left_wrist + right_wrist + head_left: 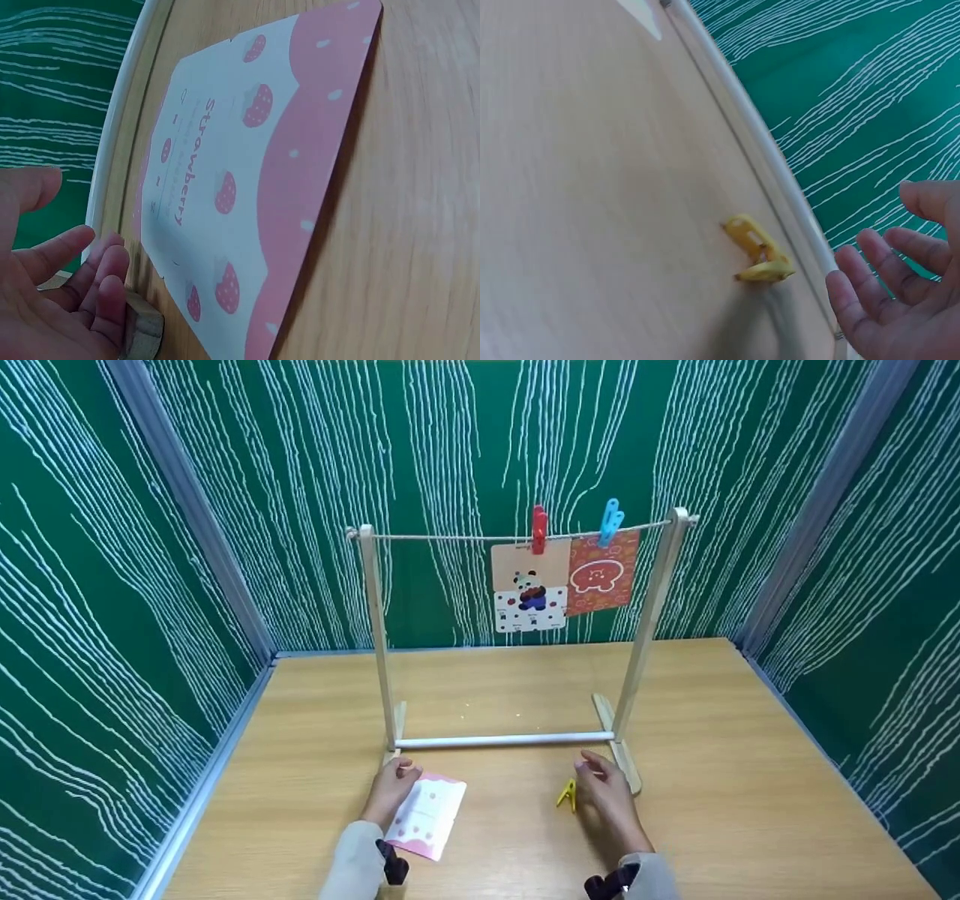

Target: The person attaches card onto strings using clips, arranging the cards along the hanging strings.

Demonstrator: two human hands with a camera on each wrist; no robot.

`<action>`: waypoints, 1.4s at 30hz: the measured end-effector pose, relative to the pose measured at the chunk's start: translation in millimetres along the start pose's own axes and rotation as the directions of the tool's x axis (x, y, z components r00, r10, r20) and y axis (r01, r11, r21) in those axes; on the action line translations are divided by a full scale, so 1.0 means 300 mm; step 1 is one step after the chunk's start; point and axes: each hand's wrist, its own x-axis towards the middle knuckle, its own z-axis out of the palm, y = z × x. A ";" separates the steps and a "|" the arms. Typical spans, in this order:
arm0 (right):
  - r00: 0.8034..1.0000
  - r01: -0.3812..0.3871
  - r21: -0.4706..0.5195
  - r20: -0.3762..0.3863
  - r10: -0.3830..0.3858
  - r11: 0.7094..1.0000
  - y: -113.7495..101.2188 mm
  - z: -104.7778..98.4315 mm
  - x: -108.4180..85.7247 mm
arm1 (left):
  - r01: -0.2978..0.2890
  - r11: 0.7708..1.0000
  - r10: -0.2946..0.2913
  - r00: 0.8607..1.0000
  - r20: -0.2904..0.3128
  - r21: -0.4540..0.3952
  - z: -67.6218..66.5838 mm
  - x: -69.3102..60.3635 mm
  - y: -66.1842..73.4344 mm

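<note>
My left hand (392,790) hovers above the left edge of a strawberry-printed card (429,814) lying on the table. In the left wrist view its fingers are loosely bent and hold nothing, apart from the pink and white card (217,172). A yellow clothespin (568,795) lies on the table just left of my right hand (609,795). The right wrist view shows that hand (907,277) with relaxed fingers and nothing in them, the clothespin (757,251) a short way off.
Ahead stands a wooden rack (649,622) with a string (442,538) across its top. A red clothespin (538,529) holds a panda card (517,566); a blue clothespin (610,521) holds an orange-red card (600,596). Green walls (442,435) enclose the table (300,765).
</note>
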 end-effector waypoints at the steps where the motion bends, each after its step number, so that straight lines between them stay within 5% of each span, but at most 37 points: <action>1: 1.000 -0.003 0.000 0.001 0.003 1.000 0.006 0.001 -0.001 | 0.019 1.000 -0.019 1.000 0.005 0.017 -0.002 -0.001 0.006; 5: 1.000 -0.024 -0.008 -0.005 0.024 1.000 0.034 0.004 -0.003 | 0.041 0.994 -0.045 0.998 0.039 0.106 -0.013 -0.002 0.027; 11: 0.999 -0.048 -0.167 -0.030 0.044 0.985 0.078 0.013 -0.015 | -0.064 0.966 0.047 0.996 0.073 0.251 -0.013 0.009 0.025; 16: 0.999 0.034 -0.270 -0.015 -0.040 0.962 0.099 0.049 -0.021 | -0.097 0.944 0.079 0.994 0.069 0.315 -0.007 0.009 0.008; 28: 0.999 -0.033 -0.400 0.018 0.044 0.916 0.120 0.099 -0.032 | 0.009 0.938 -0.043 0.995 0.091 0.347 0.002 -0.014 -0.006; 37: 0.999 0.038 -0.437 0.018 -0.033 0.899 0.125 0.095 -0.031 | -0.009 0.929 -0.025 0.996 0.086 0.369 0.012 -0.014 0.013; 42: 0.997 0.079 -0.438 0.022 -0.077 0.895 0.118 0.090 -0.034 | -0.069 0.927 0.043 0.996 0.077 0.369 0.012 -0.018 0.022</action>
